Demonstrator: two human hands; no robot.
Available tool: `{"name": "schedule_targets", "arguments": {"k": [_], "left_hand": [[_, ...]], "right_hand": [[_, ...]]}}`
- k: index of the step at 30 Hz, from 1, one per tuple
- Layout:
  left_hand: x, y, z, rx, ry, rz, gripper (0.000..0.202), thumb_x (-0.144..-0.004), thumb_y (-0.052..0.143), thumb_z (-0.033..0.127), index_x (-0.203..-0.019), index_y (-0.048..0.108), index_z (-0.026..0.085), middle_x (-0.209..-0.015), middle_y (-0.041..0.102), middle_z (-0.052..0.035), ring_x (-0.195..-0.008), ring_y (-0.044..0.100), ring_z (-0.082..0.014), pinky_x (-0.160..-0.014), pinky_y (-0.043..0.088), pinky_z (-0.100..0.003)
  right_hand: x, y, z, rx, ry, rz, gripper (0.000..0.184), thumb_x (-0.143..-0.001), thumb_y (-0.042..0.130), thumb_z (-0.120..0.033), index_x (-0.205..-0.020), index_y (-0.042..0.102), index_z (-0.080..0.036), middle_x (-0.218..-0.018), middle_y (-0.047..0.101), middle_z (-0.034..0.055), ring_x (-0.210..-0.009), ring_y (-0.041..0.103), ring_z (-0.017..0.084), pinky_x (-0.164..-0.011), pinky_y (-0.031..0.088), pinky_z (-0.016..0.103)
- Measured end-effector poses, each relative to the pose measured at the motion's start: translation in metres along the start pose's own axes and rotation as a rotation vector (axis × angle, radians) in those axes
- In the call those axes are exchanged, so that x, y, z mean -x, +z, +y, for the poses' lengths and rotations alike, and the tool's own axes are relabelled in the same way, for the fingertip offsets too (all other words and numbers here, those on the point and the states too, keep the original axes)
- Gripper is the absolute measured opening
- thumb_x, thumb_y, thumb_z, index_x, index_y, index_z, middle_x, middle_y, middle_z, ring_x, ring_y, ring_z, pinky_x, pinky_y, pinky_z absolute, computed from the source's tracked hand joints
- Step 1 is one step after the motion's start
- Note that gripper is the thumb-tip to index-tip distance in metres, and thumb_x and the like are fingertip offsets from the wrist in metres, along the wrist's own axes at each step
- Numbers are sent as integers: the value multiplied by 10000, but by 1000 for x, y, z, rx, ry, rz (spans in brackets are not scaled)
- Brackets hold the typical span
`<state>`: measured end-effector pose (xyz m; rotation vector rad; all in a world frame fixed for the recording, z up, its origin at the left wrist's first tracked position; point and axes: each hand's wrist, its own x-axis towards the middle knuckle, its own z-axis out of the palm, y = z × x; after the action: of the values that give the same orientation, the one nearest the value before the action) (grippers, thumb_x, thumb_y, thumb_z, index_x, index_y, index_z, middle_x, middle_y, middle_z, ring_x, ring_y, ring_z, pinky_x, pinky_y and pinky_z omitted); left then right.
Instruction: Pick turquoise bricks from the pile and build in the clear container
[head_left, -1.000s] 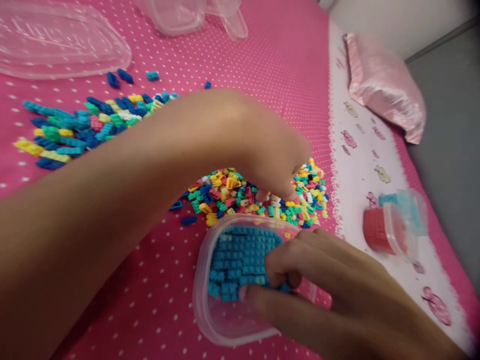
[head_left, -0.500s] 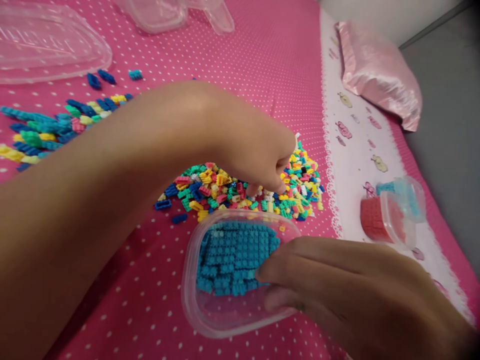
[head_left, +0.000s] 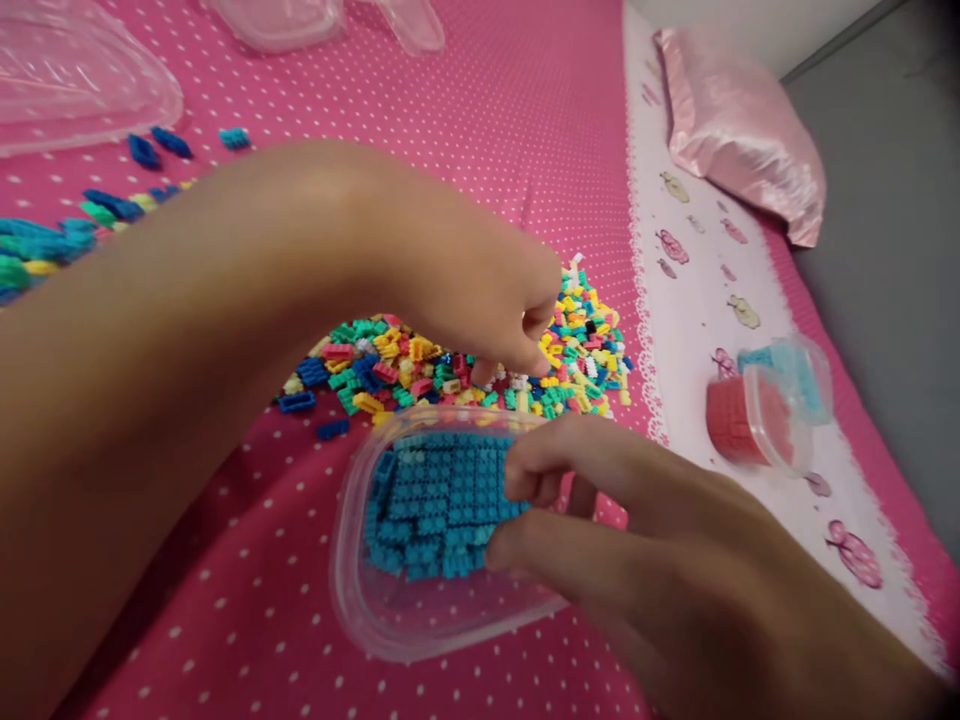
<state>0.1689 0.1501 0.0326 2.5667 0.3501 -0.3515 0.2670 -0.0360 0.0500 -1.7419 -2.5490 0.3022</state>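
Note:
A clear plastic container (head_left: 352,590) lies on the pink dotted cloth with light blue toy bricks (head_left: 431,500) packed flat inside it. My right hand (head_left: 645,540) grips its right side, thumb on the near edge and fingers curled over the bricks. Just behind it spreads a pile of tiny mixed-colour bricks (head_left: 585,340). My left hand (head_left: 465,285) reaches across over that pile, its fingers curled down and pinched together with the tips among the bricks. What they pinch is hidden.
A second spread of blue, green and yellow bricks (head_left: 45,245) lies at the far left. Clear plastic lids (head_left: 75,80) sit at the top left. Two small tubs, red and blue (head_left: 757,415), stand at the right. A pink pillow (head_left: 742,140) lies behind them.
My right hand's fingers have risen and curled over the blue bricks, and the container has slid a little left. My left hand stays down in the mixed pile.

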Motion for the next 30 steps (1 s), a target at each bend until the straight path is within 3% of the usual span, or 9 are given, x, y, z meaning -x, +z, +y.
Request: {"name": "schedule_targets", "arguments": {"k": [5,13,18,22,27,30], "left_hand": [[-1,2,-3,-21,40,16,234,-889,550,295,-746,687,172,-554,587,11,-497,448,-117,-565,269,-278],[-3,3,-8,-37,48,38,212,-885,598,359,-808,723,207,-576,619,28,-500,482,-109,-579,282,-266],[-8,4,-9,-63,1,36,208,-811,721,391,-915,732,212,-652,631,35,-604,542,-123,-647,311,-258],[-10,4,-8,-23,-27,35,204,-757,752,361,-897,734,214,-639,600,49,-691,592,-144,-683,317,-254],[-6,3,-6,-30,-10,29,133,-778,734,316,-850,725,205,-577,588,46,-581,527,-117,-632,298,-259],[-2,2,-5,-28,32,49,92,-813,705,270,-869,716,197,-563,591,50,-526,472,-100,-615,278,-256]], "right_hand": [[0,7,0,-133,-17,-16,203,-881,617,-89,-748,696,-222,-732,655,-5,-670,591,168,-573,460,310],[-1,8,1,-150,-21,-47,328,-970,435,-68,-764,643,-215,-705,626,-2,-657,555,169,-581,381,340],[-3,8,3,-157,-13,-86,258,-923,554,-69,-718,592,-222,-690,611,-32,-642,527,152,-584,349,336],[-2,8,3,-172,-16,-98,257,-883,614,-65,-681,583,-222,-691,614,-40,-657,535,149,-597,360,331],[2,8,4,-191,-28,-125,243,-911,602,-89,-718,653,-228,-715,646,-33,-699,577,157,-648,409,330],[3,11,6,-184,-54,-77,274,-951,564,-130,-728,687,-230,-740,657,-16,-720,584,165,-649,415,334]]}}
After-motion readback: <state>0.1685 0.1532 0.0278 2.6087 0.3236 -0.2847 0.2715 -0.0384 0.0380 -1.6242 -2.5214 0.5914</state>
